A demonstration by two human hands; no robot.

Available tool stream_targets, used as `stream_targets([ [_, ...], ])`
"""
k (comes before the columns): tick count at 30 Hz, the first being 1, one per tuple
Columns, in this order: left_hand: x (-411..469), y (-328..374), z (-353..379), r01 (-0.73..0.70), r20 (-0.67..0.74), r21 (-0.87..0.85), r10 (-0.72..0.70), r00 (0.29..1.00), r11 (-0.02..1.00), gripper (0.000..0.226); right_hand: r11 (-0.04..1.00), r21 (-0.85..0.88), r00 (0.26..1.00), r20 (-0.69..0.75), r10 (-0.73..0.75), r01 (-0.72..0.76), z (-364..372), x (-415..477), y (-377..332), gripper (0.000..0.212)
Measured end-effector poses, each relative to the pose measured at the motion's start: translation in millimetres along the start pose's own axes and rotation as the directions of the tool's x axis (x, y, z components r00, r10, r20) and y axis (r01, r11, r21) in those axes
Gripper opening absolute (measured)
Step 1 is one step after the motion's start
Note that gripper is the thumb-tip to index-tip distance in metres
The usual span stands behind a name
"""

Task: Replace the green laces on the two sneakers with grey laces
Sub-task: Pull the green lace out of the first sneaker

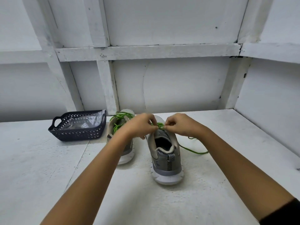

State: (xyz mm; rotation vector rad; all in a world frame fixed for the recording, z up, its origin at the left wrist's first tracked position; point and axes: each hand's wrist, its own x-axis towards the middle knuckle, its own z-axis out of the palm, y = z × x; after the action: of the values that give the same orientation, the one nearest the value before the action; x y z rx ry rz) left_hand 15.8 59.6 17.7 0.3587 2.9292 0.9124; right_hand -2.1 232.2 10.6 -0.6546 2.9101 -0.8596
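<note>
- Looking down through the head camera, I see both hands meeting over the right-hand sneaker (165, 153), which stands upright on the white table (48, 168) with its heel toward me.
- The left hand (141, 125) has its fingers curled in, thumb and forefinger pinching the green lace (159, 125) at the top of that sneaker's tongue.
- The right hand (178, 125) does the same from the other side. Its fingertips are drawn together on the same lace, just beside those of the left hand.
- One loose end of that lace trails off the shoe's right side and lies in a curve on the table.
- How far the lace is threaded through the eyelets I cannot tell, because the hands cover that part.
- The other sneaker (127, 157) stands just to the left, also heel toward me, partly hidden behind the left forearm.
- A second green lace (121, 116) sits in loose loops over the front of that shoe.
- A dark lattice basket (76, 135) rests on the table to the left of the sneakers, close to the nearer one; I cannot say whether they touch.
- Inside the basket lies a clear plastic bag (87, 121), and what it holds I cannot make out.
- Behind the table rises a white panelled wall (162, 78) with raised battens.
- A black sleeve (282, 211) shows on the right arm at the lower right edge.
</note>
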Motion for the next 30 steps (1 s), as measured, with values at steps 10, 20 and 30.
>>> stream_targets([
  [10, -23.7, -23.6, 59.6, 0.069, -0.228, -0.109, -0.093, 0.969, 0.992, 0.048, 0.991, 0.067, 0.985, -0.118, 0.127, -0.120, 10.4, 26.0, 9.6, 0.018],
  [20, -23.0, -29.5, 69.1, 0.052, -0.255, -0.323, -0.140, 0.957, 0.945, 0.051, 0.951, 0.048, 0.951, 0.067, 0.303, -0.307, 26.0, 64.6, 18.7, 0.027],
  [30, -22.4, -33.6, 74.7, 0.046, -0.276, -0.366, -0.156, 0.948, 0.929, 0.048, 0.974, -0.060, 0.975, -0.039, 0.217, -0.219, 35.5, 73.4, 15.0, 0.027],
])
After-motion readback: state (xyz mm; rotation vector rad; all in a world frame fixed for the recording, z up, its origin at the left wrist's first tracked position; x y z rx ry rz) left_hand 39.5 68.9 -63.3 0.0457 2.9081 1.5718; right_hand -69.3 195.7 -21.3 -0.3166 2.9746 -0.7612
